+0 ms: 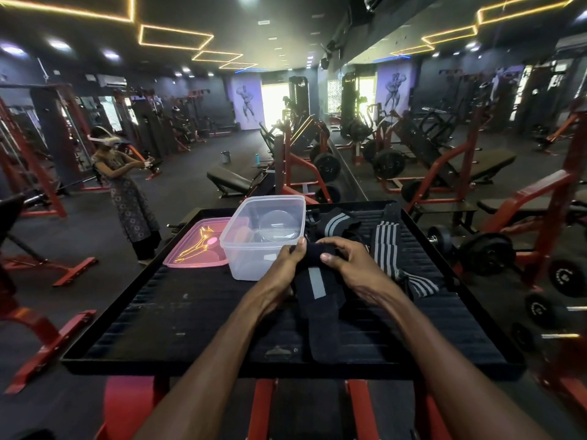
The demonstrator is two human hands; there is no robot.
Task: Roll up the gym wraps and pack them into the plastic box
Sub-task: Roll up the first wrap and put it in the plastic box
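From the head view, the left hand point(290, 260) and right hand point(344, 260) both pinch one black wrap point(313, 265), likely to roll it tight. Its loose tail hangs down toward the person over the black platform point(178, 319). The plastic box point(263, 233) sits open just beside the left hand, ready for it. More wraps point(386, 246) lie to the right.

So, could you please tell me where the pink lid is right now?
The pink lid lies flat on the black platform, at its far left, right beside the left wall of the plastic box.
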